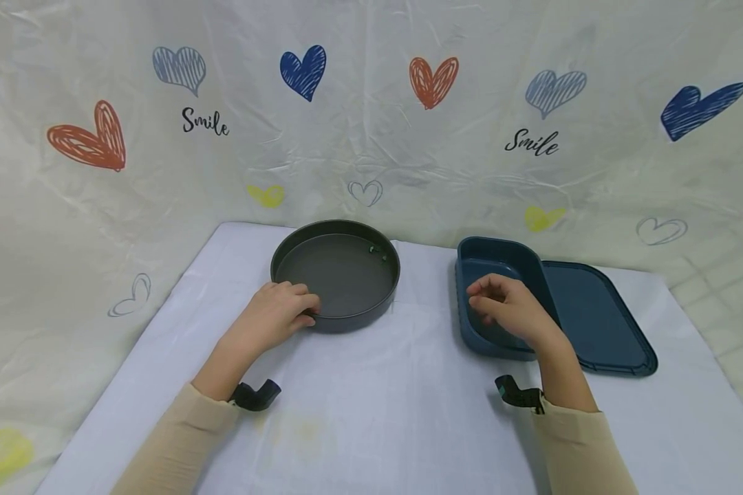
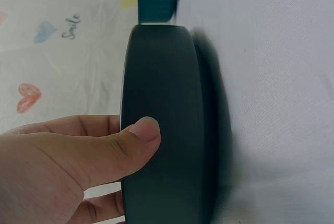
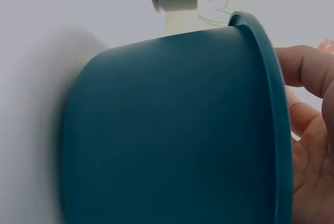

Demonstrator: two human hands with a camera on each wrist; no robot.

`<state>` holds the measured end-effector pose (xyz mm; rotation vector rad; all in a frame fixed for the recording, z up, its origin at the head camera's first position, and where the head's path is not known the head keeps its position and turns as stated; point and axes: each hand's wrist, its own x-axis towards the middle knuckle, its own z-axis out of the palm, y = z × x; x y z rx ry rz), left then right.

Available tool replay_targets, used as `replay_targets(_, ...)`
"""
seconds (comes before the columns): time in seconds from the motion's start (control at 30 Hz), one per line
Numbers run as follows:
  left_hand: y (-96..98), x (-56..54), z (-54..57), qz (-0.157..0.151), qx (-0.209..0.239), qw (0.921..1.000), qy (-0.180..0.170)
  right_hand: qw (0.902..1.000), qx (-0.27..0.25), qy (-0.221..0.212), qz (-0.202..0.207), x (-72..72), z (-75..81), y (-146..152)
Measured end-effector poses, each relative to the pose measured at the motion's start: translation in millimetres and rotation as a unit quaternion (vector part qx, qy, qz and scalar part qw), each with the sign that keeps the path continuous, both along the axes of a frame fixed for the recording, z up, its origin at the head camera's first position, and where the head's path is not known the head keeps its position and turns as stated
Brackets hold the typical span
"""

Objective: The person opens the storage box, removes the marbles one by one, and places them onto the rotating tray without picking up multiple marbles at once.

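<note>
My left hand (image 1: 277, 311) grips the near-left rim of a round dark grey pan (image 1: 340, 282). In the left wrist view the thumb (image 2: 145, 130) presses the pan's outer wall (image 2: 167, 88), while the other fingers go behind the rim. A few small green bits (image 1: 374, 250) lie in the pan at its far right. Over a deep blue rectangular container (image 1: 498, 353) hovers my right hand (image 1: 512, 308), its fingers loosely bent with nothing seen between them. The right wrist view has those fingers (image 3: 305, 67) beyond the container's rim (image 3: 276, 109).
Beside the container, on its right, a flat blue lid (image 1: 597, 316) lies on the white-covered table (image 1: 378, 412). A pale curtain (image 1: 371, 124) with hearts and "Smile" prints hangs behind the table. Each wrist carries a small black camera mount (image 1: 256, 397).
</note>
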<state>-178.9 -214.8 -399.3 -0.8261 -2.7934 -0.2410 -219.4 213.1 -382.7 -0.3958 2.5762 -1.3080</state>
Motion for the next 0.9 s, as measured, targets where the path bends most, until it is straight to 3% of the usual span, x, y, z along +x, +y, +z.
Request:
replay_targets(0.3, -0.9, -1.1, -0.9, -0.003, 0.003, 1.0000, 0.004, 0.9976, -0.065, 0.023, -0.004, -0.9, -2.3, -5)
replay_targets(0.47, -1.0, -2.0, -1.8, -0.002, -0.001, 1.0000, 0.004, 0.9907, -0.136, 0.004, 0.008, -1.1, -2.8, -12)
replay_targets(0.73, -0.5, -1.6, -1.2, 0.003, -0.002, 1.0000, -0.001, 0.9659, -0.249, -0.055, 0.048, 2.2, -2.7, -32)
replay_targets(0.9, -0.8, -1.8, -1.9, 0.003, 0.000, 1.0000, 0.001, 0.9518, -0.288, -0.087, 0.060, 4.0, -1.4, -47)
